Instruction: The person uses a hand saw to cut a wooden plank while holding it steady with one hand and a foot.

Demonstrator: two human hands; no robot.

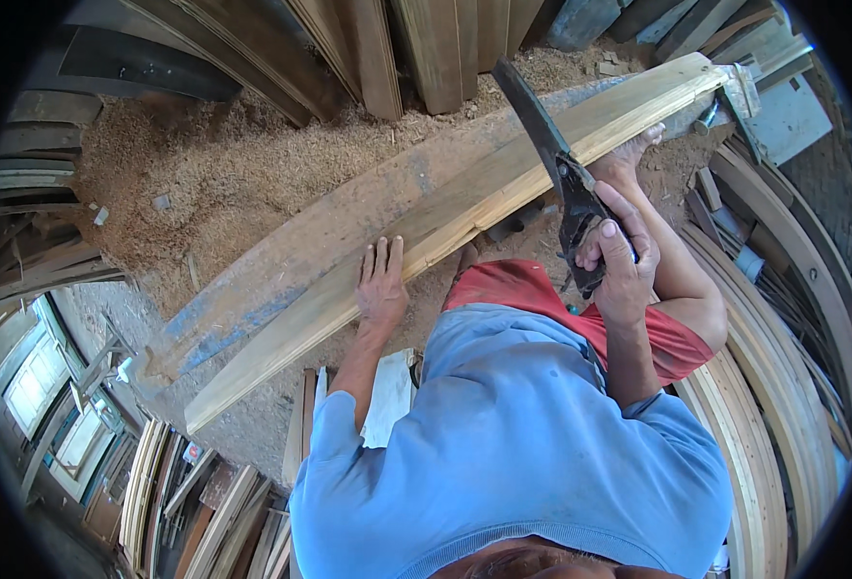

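Observation:
A long pale wooden board [300, 333] lies diagonally on a worn bench plank [291, 265], from near left to far right. My left hand [381, 285] rests on the board's face, palm down and fingers stretched out. Fingers closed, my right hand [624, 246] grips the black handle of a handsaw [542, 130]. Its dark blade points up and to the left, across the board's far part. Whether the blade touches the wood I cannot tell. A notch [479, 227] shows in the board's near edge. My palm hides part of the handle.
Sawdust [194, 183] covers the ground beyond the bench. Upright planks [435, 58] stand along the far side. Stacked boards [744, 425] lie at the right, more timber [213, 521] at the lower left. My bare foot [628, 154] is beside the board's far part.

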